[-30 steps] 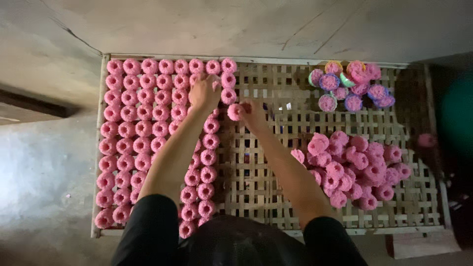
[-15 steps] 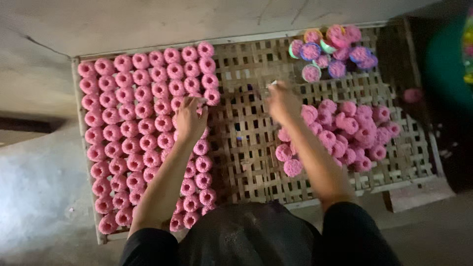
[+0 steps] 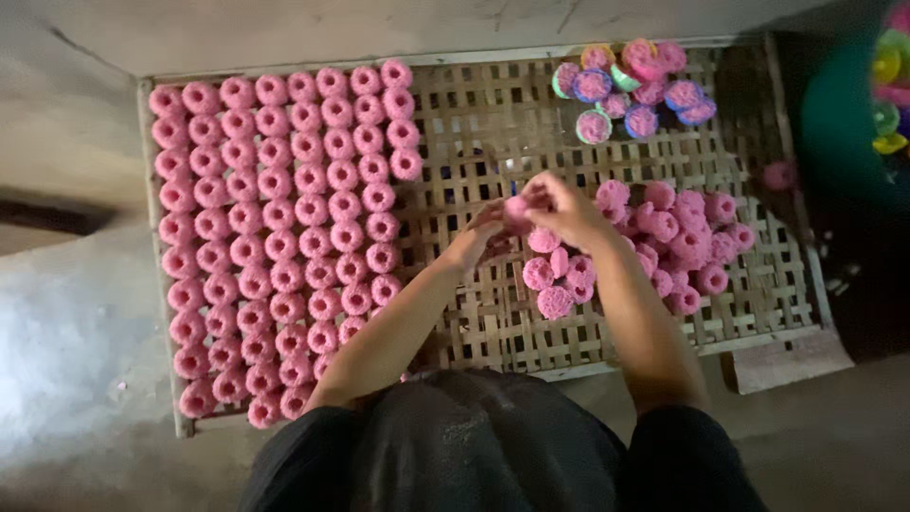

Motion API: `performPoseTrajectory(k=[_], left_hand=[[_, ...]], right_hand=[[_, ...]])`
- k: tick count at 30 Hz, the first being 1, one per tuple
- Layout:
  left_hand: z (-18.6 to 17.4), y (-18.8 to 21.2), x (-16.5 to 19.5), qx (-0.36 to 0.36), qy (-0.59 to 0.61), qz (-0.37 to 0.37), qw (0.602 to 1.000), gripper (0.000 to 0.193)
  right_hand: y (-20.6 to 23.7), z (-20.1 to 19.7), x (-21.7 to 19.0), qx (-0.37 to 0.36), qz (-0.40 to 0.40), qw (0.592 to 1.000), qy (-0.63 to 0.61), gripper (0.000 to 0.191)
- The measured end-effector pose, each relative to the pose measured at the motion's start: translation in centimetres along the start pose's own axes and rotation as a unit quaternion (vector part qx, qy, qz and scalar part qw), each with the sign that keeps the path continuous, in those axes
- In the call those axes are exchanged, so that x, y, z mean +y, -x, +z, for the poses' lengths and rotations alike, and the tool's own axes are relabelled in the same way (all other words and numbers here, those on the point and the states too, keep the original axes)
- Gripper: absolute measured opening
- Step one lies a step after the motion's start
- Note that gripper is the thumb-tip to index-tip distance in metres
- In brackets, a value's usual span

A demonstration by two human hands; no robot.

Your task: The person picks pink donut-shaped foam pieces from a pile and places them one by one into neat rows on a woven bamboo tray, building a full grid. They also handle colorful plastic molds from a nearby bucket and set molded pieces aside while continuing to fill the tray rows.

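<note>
Both hands are now met over the bare middle of the woven tray (image 3: pixel 474 114), whereas half a second ago they were held apart: the left hand (image 3: pixel 479 239) lay at the edge of the set rows and the right hand (image 3: pixel 559 210) was reaching into the loose heap. One pink round piece (image 3: pixel 518 209) is now pinched between the fingers of the right hand, with the left fingertips (image 3: pixel 495 220) brought against it; whether the left fingers actually grip it or only touch it cannot be told. From this it is judged that a fresh piece has been lifted from the loose pile of pink pieces (image 3: pixel 654 242) and is being passed or trimmed before being set down. The ranked pink pieces (image 3: pixel 284 237) fill the tray's left part in close columns up to the left rim; their rightmost column is incomplete lower down, where it is partly hidden by the left forearm. Open lattice is left between those columns and the loose pile, so room for travel to the left is seen. At the far right corner a cluster of mixed-colour pieces (image 3: pixel 630 90) sits close to the tray's far edge. A green tub (image 3: pixel 839 118) stands just beyond the right rim, and the near rim is covered by the person's body.
</note>
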State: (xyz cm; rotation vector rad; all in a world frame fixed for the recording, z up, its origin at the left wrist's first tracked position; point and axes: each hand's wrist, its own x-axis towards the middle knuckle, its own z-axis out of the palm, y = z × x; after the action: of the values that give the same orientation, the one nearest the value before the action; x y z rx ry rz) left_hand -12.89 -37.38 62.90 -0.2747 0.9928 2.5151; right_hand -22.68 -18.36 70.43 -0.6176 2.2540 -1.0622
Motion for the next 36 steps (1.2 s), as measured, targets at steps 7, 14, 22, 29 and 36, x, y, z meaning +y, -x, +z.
performPoseTrajectory(k=[7, 14, 22, 29, 36], left_hand=[[-3.4, 4.8, 0.3, -0.038, -0.135, 0.112, 0.984, 0.065], [-5.9, 10.7, 1.6, 0.153, -0.192, -0.008, 0.969, 0.076], [-8.0, 14.7, 2.2, 0.195, -0.191, 0.069, 0.96, 0.038], [-6.6, 16.5, 2.5, 0.238, -0.476, 0.099, 0.841, 0.042], [-6.3, 13.5, 4.6, 0.259, -0.683, 0.071, 0.68, 0.033]], right_hand=[[0.0, 7.0, -3.4, 0.001, -0.028, 0.998, 0.057, 0.034], [-1.2, 12.5, -6.8, -0.056, -0.122, 0.99, 0.033, 0.024], [-7.6, 14.8, -11.0, 0.085, -0.067, 0.959, -0.263, 0.026], [-8.7, 17.4, -15.1, 0.239, -0.105, 0.965, 0.032, 0.029], [-7.6, 16.2, -14.0, 0.316, -0.295, 0.856, 0.285, 0.023]])
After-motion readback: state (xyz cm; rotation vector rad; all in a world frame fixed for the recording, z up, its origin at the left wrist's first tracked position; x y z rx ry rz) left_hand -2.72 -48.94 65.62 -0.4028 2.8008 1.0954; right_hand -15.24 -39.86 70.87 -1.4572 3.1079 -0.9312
